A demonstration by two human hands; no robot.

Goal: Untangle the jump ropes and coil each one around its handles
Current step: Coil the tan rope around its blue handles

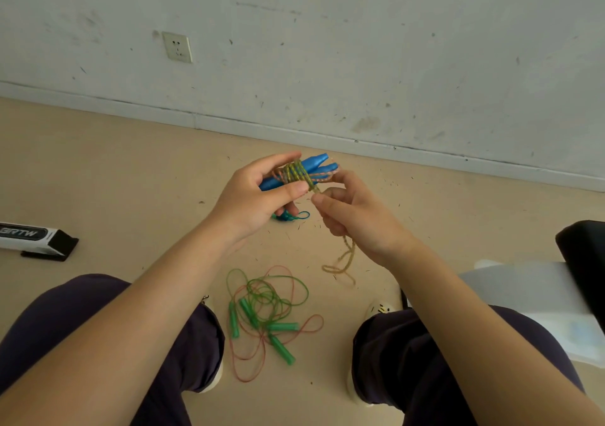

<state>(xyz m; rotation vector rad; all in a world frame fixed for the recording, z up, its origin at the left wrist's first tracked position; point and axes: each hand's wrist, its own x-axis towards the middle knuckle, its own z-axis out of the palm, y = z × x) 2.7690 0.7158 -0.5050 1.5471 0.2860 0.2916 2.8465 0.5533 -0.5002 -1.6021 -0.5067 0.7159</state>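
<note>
Two blue handles (314,167) in left hand (258,196)

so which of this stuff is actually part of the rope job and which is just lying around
Part of the job:
- blue handles in left hand
- braided rope, pinched by right hand
- tangled green-handled ropes

Lying about:
- white and black box
- wall socket
</note>
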